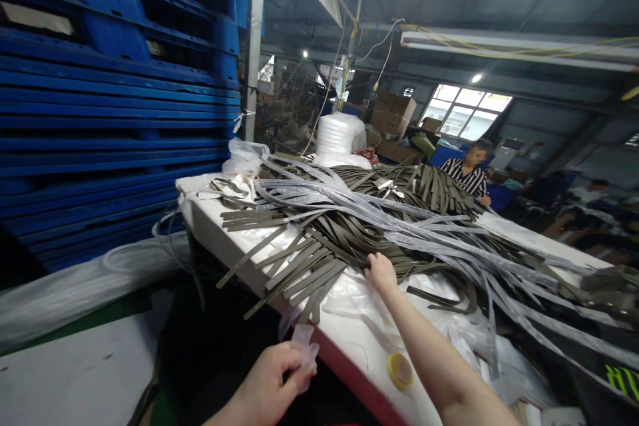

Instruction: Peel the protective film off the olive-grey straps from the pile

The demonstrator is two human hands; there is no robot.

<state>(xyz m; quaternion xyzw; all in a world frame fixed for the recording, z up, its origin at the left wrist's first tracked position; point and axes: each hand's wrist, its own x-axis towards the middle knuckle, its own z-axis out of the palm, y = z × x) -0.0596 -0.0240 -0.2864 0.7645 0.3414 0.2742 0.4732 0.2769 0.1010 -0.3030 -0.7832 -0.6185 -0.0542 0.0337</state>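
We have our 2 hands well apart. Our left hand [272, 379], low and in front of the table edge, pinches a piece of translucent plastic [303, 334] between thumb and fingers, with its end standing up above the grip. Our right hand [382, 273] reaches over the white table [367, 361], its fingers curled against the near edge of the pile of dark strips [359, 234]; we cannot tell whether they have closed on any of them. The pile spreads across the tabletop, and we see many flat strip ends fanned out toward the near left edge. Long clear plastic strips [424, 234] lie across the top of it and trail down to the right. Near our right forearm, a yellow tape roll [400, 371] rests on the table. Behind the pile we see a white wrapped roll [334, 136], and farther right a co-worker in a striped top [472, 178] at the far side. To our left rises a stack of blue pallets [114, 106], beside a metal post [253, 46].
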